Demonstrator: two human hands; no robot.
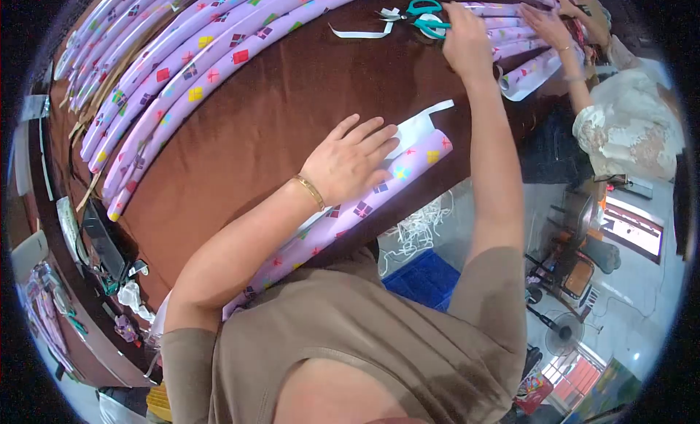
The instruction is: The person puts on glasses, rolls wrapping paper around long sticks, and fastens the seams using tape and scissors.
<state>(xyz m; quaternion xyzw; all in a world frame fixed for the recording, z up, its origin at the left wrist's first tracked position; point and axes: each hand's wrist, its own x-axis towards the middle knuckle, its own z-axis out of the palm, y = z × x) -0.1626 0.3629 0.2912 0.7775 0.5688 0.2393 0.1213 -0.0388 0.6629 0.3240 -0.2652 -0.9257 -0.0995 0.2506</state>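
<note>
A lilac roll of wrapping paper [357, 205] with a gift-box print lies in front of my body. My left hand [343, 161], with a gold bangle at its wrist, rests palm down on it, fingers spread. Beyond those fingers a white edge of paper [415, 134] sticks out, ending in a narrow strip. At the far side of the table my right hand [467, 41] closes at the teal handles of a pair of scissors [425, 19]. Its fingertips are partly hidden. The blades point left, beside a cut white strip [361, 34].
Several long printed rolls [175, 88] lie along the far left of the brown table [240, 125]. At the right, a co-worker's hand [545, 26] touches more rolls [507, 30]. White paper scraps [419, 231] and a blue bin [423, 278] are below the table edge.
</note>
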